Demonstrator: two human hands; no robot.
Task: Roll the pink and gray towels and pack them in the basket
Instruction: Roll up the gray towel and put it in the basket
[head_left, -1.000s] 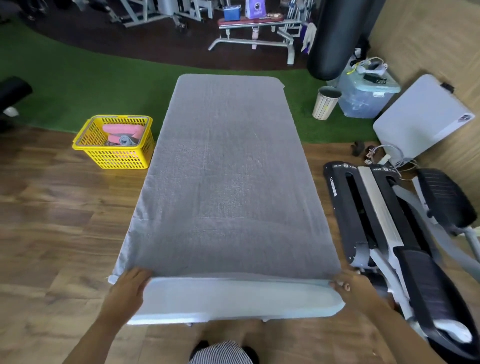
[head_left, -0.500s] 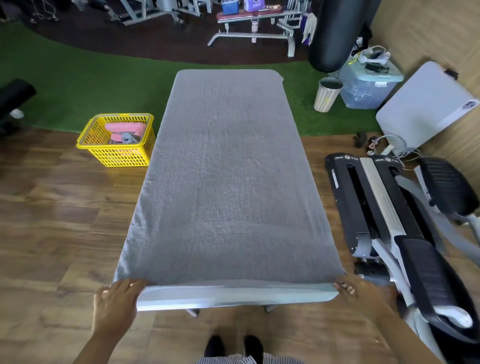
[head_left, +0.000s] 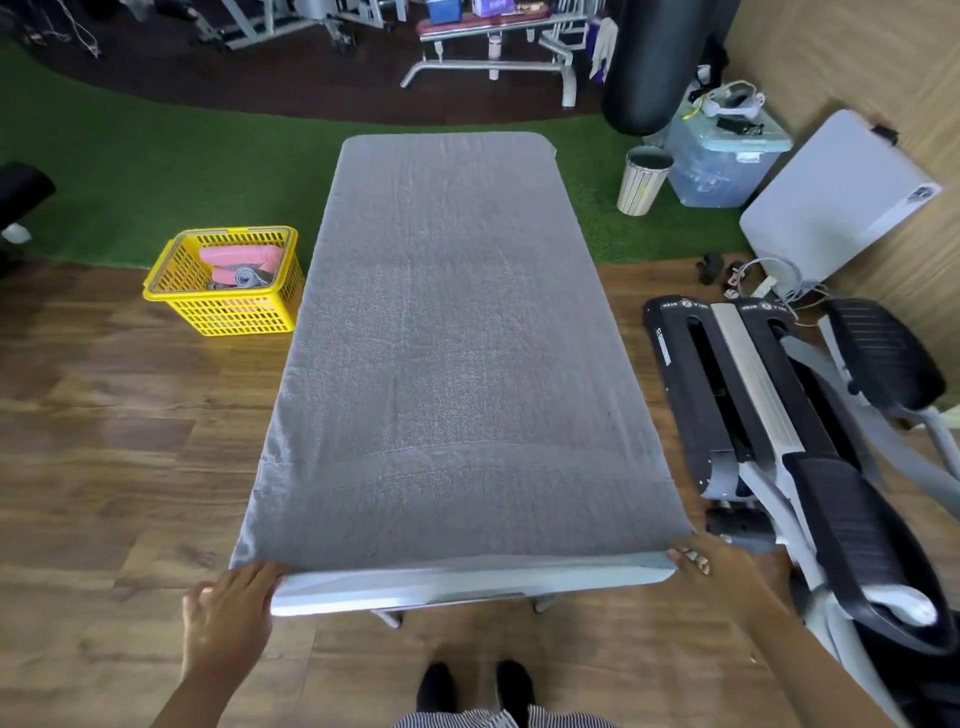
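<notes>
Left hand (head_left: 228, 613) and right hand (head_left: 714, 569) each pinch a near corner of the gray towel (head_left: 457, 364).

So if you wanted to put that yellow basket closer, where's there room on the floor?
Bare wood floor lies left of the table, between the yellow plastic basket and the left hand. The right side is crowded: a black and grey exercise machine sits close to the table. The grey towel covers the tabletop, both hands at its near corners.

I've drawn the gray towel (head_left: 457, 364) nearer its bench (head_left: 467, 587) end; less bare edge shows, both hands pulled back.
</notes>
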